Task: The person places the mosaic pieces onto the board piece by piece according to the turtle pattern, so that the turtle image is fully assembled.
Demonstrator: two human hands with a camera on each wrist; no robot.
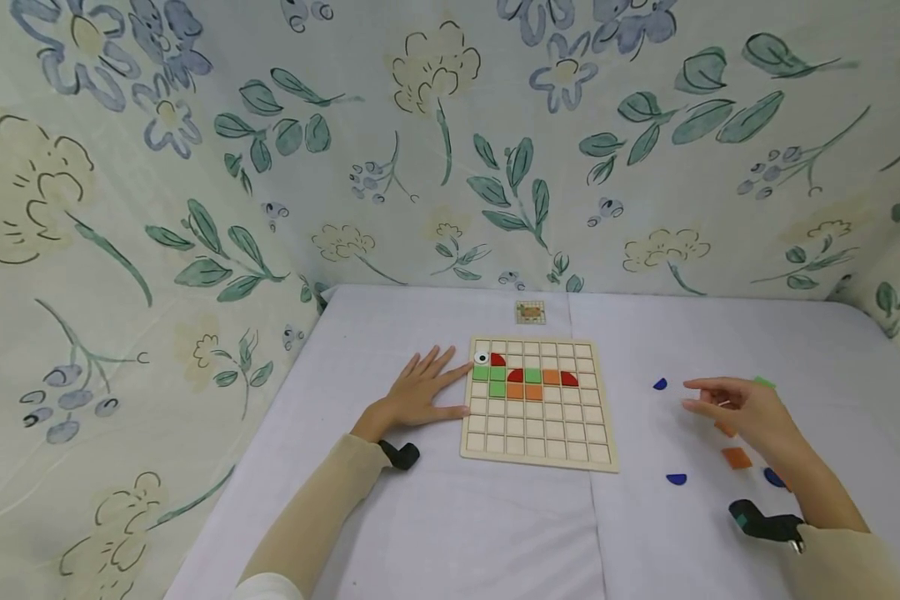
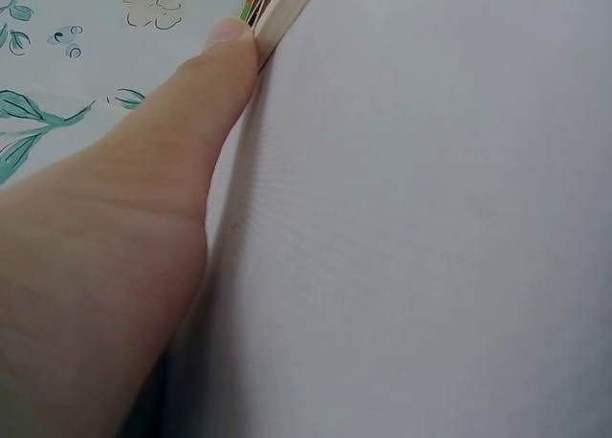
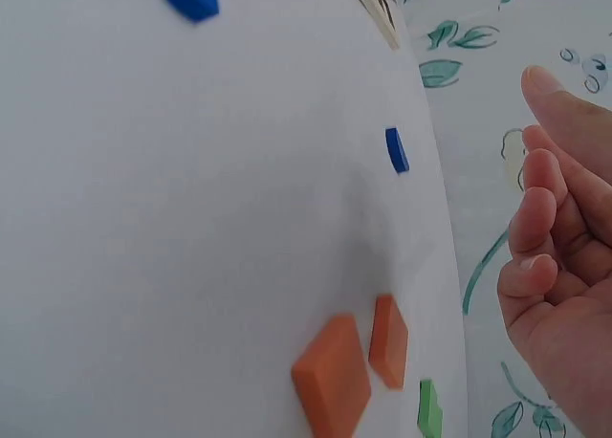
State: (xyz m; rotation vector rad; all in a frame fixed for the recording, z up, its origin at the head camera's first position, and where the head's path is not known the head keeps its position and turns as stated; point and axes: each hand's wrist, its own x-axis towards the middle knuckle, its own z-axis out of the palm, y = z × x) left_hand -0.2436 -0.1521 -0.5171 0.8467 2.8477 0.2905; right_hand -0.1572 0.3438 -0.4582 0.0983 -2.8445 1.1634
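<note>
A wooden grid board (image 1: 537, 425) lies on the white-covered table. In its upper rows sit a white eye piece (image 1: 482, 357) and several red, green and orange pieces. My left hand (image 1: 418, 392) rests flat beside the board with spread fingers, its thumb touching the board's left edge, as the left wrist view also shows. My right hand (image 1: 746, 408) hovers over the loose pieces at the right, fingers loosely bent, with nothing held. Nearest to it are a blue half-round piece (image 1: 660, 384), orange pieces (image 1: 737, 457) and a green piece (image 1: 765, 382) partly hidden behind it.
A small picture card (image 1: 530, 312) lies beyond the board. Another blue half-round piece (image 1: 677, 479) is nearer the front, and a further blue piece (image 1: 774, 477) is partly covered by the right forearm. Floral fabric (image 1: 435, 208) hangs behind the table and at its sides.
</note>
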